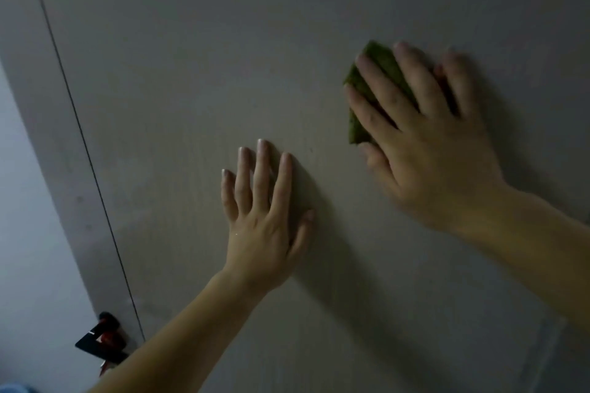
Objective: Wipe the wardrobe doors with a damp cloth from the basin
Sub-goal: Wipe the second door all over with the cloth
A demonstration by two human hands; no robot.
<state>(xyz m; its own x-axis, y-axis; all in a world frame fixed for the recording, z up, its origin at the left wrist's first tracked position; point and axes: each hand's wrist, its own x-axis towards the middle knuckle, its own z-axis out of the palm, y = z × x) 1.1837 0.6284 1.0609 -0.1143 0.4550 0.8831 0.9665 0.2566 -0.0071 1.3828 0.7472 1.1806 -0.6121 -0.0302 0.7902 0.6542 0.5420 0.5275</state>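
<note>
A right hand (427,143) is pressing a green cloth (383,67) flat against a pale grey wardrobe door (191,73). Its fingers (412,80) are lying straight and spread apart over the cloth rather than curling round it. The cloth is lying under the palm and fingers, poking out beyond the fingertips and past the thumb side. Its long axis is running roughly along the fingers, so a sweep across the door would probably be dragging it broadside. The cloth is looking dark green, folded and rough-textured; whether it is damp cannot be told.

The left hand (261,226) is resting flat on the bare door, below and to the thumb side of the right hand, well apart from the cloth, with its fingers straight and slightly apart.
</note>
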